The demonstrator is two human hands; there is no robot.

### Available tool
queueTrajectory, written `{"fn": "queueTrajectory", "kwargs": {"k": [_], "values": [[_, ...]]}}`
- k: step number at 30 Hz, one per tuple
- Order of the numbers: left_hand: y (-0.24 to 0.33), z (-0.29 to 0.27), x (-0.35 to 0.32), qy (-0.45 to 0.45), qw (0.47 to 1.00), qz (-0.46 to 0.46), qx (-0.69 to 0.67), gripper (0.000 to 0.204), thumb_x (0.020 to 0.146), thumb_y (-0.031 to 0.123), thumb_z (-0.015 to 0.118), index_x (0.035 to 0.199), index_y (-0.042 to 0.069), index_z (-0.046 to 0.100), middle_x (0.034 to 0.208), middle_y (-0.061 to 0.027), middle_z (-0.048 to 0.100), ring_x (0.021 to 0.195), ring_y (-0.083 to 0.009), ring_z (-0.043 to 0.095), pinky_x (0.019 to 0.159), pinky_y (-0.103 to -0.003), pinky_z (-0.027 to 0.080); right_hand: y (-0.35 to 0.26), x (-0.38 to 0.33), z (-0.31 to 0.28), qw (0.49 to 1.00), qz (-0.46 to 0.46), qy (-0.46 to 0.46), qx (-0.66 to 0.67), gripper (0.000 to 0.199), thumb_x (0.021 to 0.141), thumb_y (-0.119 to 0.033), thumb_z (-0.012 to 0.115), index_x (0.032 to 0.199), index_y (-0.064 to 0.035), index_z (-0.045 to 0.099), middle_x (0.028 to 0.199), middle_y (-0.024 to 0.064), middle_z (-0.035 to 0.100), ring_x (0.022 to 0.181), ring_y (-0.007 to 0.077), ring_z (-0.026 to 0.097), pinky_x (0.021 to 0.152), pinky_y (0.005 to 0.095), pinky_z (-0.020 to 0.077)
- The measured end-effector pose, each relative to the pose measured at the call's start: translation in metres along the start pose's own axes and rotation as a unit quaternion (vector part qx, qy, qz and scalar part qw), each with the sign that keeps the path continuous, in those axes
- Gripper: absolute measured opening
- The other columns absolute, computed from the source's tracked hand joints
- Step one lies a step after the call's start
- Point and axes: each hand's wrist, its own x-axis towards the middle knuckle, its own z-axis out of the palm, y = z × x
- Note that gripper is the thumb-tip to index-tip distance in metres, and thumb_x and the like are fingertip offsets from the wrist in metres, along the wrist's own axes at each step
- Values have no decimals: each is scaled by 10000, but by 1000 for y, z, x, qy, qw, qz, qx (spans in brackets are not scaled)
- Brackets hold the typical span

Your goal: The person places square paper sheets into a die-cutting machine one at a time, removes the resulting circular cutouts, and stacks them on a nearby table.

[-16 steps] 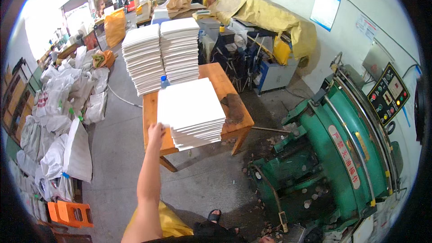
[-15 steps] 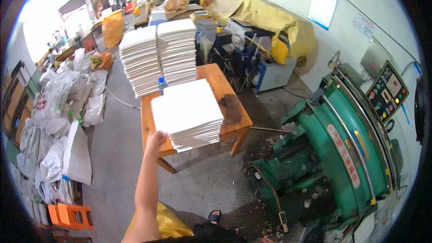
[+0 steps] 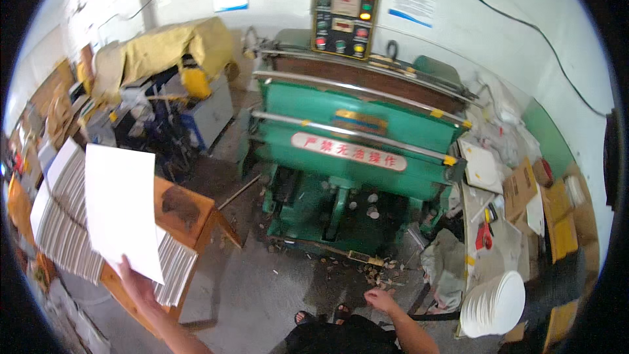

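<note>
My left hand [image 3: 135, 282] grips the lower edge of a large white card sheet [image 3: 123, 210], raised and tilted above the wooden table [image 3: 187, 200]. The sheet partly hides a stack of white cards [image 3: 177, 265] at the table's front. Behind it on the left stand tall stacks of the same white card [image 3: 59, 213]. In front of my body, my right hand [image 3: 380, 301] is closed in a loose curl, with nothing visible in it. Facing me is a green press machine [image 3: 367, 137] with metal bars across its front.
A control panel [image 3: 342, 21] with coloured buttons rises above the press. On the right, a side table [image 3: 501, 249] carries red-handled scissors [image 3: 485, 235]. A stack of round white discs [image 3: 495, 305] is at lower right. Scraps litter the floor [image 3: 262, 288] before the press.
My view has swung right, from the table toward the press. My left hand has lifted a white sheet off the front stack. My right hand has come fully into view.
</note>
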Motion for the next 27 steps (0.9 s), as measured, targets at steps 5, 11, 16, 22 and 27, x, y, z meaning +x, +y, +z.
{"fn": "queueTrajectory", "kwargs": {"k": [5, 11, 16, 22, 27], "values": [[-104, 139, -19, -58, 987, -144, -26, 536, 911, 265, 617, 1333, -3, 423, 1209, -149, 585, 1081, -283, 588, 920, -421, 518, -138, -62, -46, 971, -193, 2, 139, 329, 969, -281, 557, 1187, -41, 614, 1079, 46, 639, 996, 154, 600, 878, 311, 484], [-183, 220, -105, -249, 932, -262, -2, 641, 903, 203, 619, 1420, -2, 299, 1346, -163, 473, 1211, -279, 506, 1022, -426, 447, -272, -105, -178, 810, -379, 110, 434, 338, 952, -252, 595, 1169, 8, 588, 1051, 101, 667, 952, 188, 629, 850, 343, 516], [-236, 201, -182, -230, 888, -395, 54, 630, 899, 163, 586, 1425, -10, 287, 1351, -164, 467, 1213, -311, 499, 1012, -445, 430, -263, 43, -273, 805, -231, 190, 512, 410, 901, -239, 636, 1206, 19, 543, 1128, 178, 601, 1097, 288, 592, 895, 367, 506], [-209, 205, -255, -26, 876, -451, 169, 447, 895, 89, 616, 1320, 50, 485, 974, 1, 648, 616, -67, 551, 458, -197, 369, -259, 208, -250, 853, 3, 175, 491, 330, 812, -256, 680, 1011, -18, 565, 924, 170, 572, 814, 261, 583, 719, 420, 511], [-223, 171, -264, -69, 855, -458, 234, 487, 914, 130, 547, 1363, 13, 400, 1210, -133, 572, 974, -262, 608, 761, -386, 514, -251, 282, -220, 847, 41, 84, 523, 285, 848, -226, 630, 1091, -80, 604, 893, 80, 647, 785, 238, 643, 726, 466, 551]]}}
